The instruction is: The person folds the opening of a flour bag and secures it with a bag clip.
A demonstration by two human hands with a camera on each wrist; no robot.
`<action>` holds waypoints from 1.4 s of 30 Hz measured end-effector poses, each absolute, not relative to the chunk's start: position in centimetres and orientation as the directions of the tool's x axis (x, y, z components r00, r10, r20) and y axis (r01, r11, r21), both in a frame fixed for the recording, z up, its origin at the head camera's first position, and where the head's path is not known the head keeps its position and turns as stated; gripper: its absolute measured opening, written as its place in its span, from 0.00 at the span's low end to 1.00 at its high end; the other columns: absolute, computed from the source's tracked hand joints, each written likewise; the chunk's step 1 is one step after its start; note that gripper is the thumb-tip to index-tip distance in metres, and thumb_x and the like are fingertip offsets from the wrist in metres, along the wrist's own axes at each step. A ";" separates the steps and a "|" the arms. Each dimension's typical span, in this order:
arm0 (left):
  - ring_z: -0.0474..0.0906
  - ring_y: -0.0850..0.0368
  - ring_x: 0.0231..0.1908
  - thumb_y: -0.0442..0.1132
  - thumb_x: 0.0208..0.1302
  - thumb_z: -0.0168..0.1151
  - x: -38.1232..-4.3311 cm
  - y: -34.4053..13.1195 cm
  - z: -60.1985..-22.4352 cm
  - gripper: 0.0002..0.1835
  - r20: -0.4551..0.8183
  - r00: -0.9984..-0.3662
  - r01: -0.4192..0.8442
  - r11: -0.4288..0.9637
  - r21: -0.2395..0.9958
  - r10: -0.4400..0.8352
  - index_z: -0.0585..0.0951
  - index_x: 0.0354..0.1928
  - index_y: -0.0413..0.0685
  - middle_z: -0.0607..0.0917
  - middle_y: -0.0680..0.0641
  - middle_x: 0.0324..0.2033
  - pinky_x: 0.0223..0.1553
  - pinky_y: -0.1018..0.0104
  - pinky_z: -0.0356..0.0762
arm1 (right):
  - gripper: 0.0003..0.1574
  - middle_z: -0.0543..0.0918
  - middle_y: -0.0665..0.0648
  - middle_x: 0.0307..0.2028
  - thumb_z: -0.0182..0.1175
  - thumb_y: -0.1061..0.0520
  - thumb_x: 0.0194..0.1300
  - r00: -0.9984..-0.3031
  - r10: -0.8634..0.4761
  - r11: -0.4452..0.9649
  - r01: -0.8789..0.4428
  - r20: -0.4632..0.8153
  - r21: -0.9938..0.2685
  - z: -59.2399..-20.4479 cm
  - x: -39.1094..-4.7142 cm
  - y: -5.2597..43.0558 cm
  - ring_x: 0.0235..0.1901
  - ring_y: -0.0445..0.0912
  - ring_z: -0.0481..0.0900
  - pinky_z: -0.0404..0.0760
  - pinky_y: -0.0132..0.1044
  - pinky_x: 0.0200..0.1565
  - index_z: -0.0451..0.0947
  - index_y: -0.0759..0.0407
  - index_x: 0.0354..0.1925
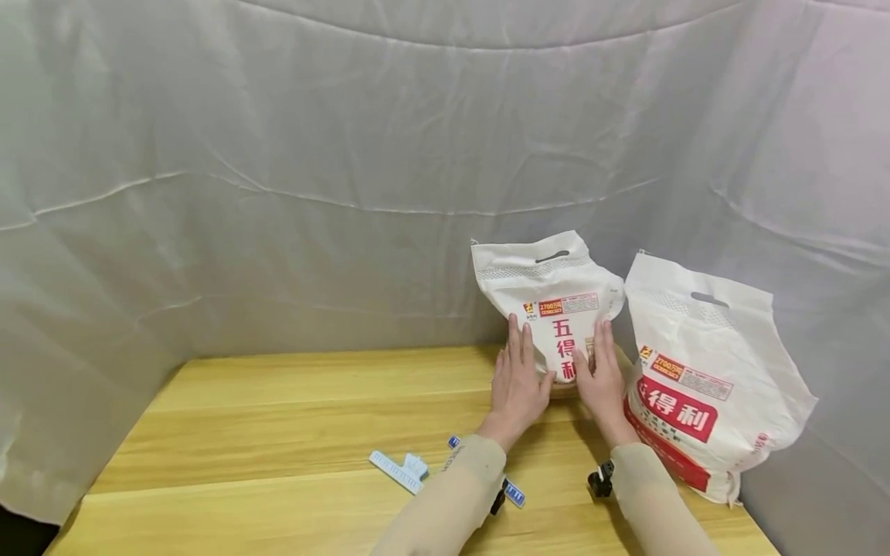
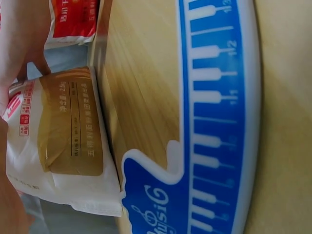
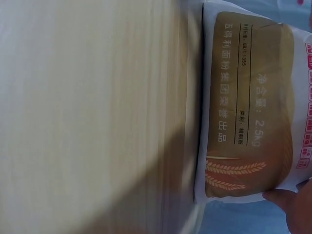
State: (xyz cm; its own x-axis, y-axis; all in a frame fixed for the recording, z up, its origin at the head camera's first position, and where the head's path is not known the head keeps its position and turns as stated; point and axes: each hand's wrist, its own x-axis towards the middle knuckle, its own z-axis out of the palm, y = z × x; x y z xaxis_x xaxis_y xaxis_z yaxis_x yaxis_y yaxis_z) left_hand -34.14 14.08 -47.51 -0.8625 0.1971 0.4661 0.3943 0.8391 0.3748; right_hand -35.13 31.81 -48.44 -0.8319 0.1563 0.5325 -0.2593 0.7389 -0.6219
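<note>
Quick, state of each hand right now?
Left hand: open, touching the smaller white bag.
Right hand: open, touching the same bag nearer its right side.

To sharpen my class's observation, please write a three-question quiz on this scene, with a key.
1. In the head view, which do the left grip and right grip touch?
A) right bag
B) left bag
C) grey curtain
2. True or false: the light blue clip lies on the table.
3. Fill in: in the right wrist view, the left bag is marked "___kg".
Key: 1. B; 2. true; 3. 2.5
</note>
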 end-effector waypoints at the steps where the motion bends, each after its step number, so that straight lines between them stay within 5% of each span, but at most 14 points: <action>1: 0.61 0.48 0.76 0.59 0.74 0.58 -34.1 14.1 -47.5 0.52 0.466 -0.863 0.398 0.833 0.385 0.197 0.39 0.84 0.46 0.21 0.46 0.81 0.76 0.56 0.60 | 0.47 0.39 0.52 0.84 0.53 0.48 0.80 -0.832 0.155 0.737 -0.261 0.533 -0.623 -48.4 -35.1 31.8 0.80 0.65 0.46 0.52 0.69 0.74 0.39 0.44 0.84; 7: 0.71 0.49 0.69 0.55 0.75 0.59 -33.8 14.0 -47.7 0.50 0.477 -0.857 0.421 0.797 0.434 0.193 0.41 0.84 0.44 0.21 0.44 0.81 0.64 0.63 0.77 | 0.47 0.40 0.52 0.84 0.54 0.47 0.80 -0.830 0.139 0.739 -0.277 0.541 -0.614 -48.6 -35.0 31.9 0.80 0.64 0.47 0.52 0.70 0.74 0.41 0.44 0.84; 12: 0.71 0.47 0.69 0.53 0.77 0.59 -33.7 13.4 -47.8 0.49 0.469 -0.864 0.425 0.765 0.484 0.182 0.41 0.84 0.45 0.20 0.47 0.81 0.54 0.64 0.83 | 0.49 0.42 0.51 0.84 0.58 0.47 0.78 -0.828 0.127 0.736 -0.291 0.547 -0.612 -48.7 -34.8 31.5 0.80 0.65 0.48 0.53 0.72 0.72 0.43 0.43 0.84; 19: 0.81 0.49 0.57 0.54 0.78 0.56 -34.1 11.9 -47.8 0.47 0.463 -0.865 0.434 0.756 0.491 0.196 0.40 0.84 0.47 0.19 0.49 0.80 0.37 0.69 0.84 | 0.50 0.45 0.54 0.84 0.62 0.49 0.75 -0.807 0.103 0.749 -0.321 0.581 -0.580 -48.4 -34.4 30.3 0.77 0.68 0.53 0.58 0.71 0.71 0.47 0.47 0.84; 31: 0.82 0.48 0.55 0.53 0.77 0.59 -34.3 9.5 -47.7 0.49 0.445 -0.872 0.437 0.736 0.516 0.206 0.40 0.84 0.49 0.18 0.51 0.80 0.48 0.63 0.85 | 0.51 0.50 0.59 0.83 0.65 0.52 0.72 -0.771 0.063 0.757 -0.377 0.634 -0.534 -48.5 -34.3 28.5 0.77 0.67 0.56 0.60 0.70 0.71 0.52 0.53 0.82; 42: 0.81 0.45 0.57 0.52 0.75 0.62 -34.0 6.6 -47.8 0.51 0.433 -0.883 0.421 0.713 0.561 0.180 0.39 0.84 0.52 0.18 0.55 0.79 0.47 0.60 0.86 | 0.50 0.52 0.60 0.82 0.67 0.56 0.70 -0.760 0.030 0.737 -0.422 0.649 -0.528 -48.3 -34.0 25.8 0.75 0.68 0.59 0.64 0.68 0.69 0.55 0.58 0.81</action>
